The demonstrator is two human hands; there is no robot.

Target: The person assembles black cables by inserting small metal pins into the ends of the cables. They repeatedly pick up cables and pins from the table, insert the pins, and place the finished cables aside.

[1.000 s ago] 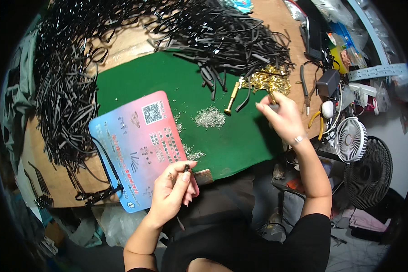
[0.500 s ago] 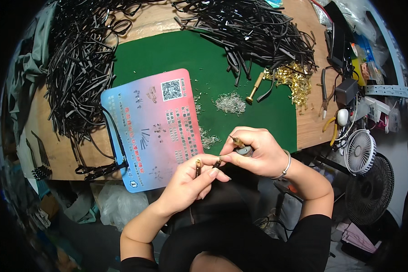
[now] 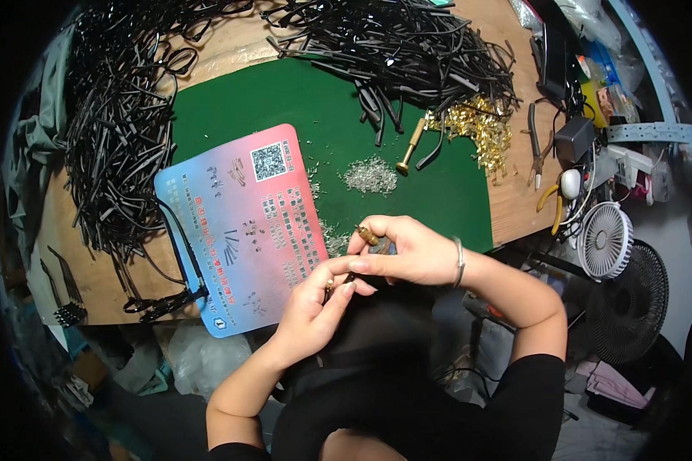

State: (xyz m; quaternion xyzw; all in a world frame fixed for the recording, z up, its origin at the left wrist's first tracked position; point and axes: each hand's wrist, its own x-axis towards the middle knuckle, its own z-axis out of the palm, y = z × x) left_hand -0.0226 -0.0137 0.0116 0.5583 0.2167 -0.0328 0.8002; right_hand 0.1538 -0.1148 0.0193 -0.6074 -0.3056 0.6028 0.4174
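My left hand (image 3: 307,309) is closed with thumb and fingers pinching a slim black piece (image 3: 350,278), perhaps an eyeglass temple; most of it is hidden by the fingers. A gold-coloured metal bit (image 3: 329,286) shows between those fingers. Close against it, my right hand (image 3: 415,253) is wrapped round a small screwdriver with a brass shaft (image 3: 367,235) and a grey rounded end. Both sets of fingertips meet in front of my body, over the near edge of the green mat (image 3: 438,207). Left of them lies a blue and pink printed sheet (image 3: 261,223) with tiny metal parts on it.
Black eyeglass temples lie in big heaps at the left (image 3: 115,146) and top. On the mat are a pile of tiny silver screws (image 3: 370,176) and a second brass screwdriver (image 3: 413,146). Gold metal parts (image 3: 488,138), pliers (image 3: 536,146) and a white fan (image 3: 606,240) are at right.
The whole view has shifted, so the table things appear farther left. My right hand has turned a little around the screwdriver; both hands stay together on the same pieces.
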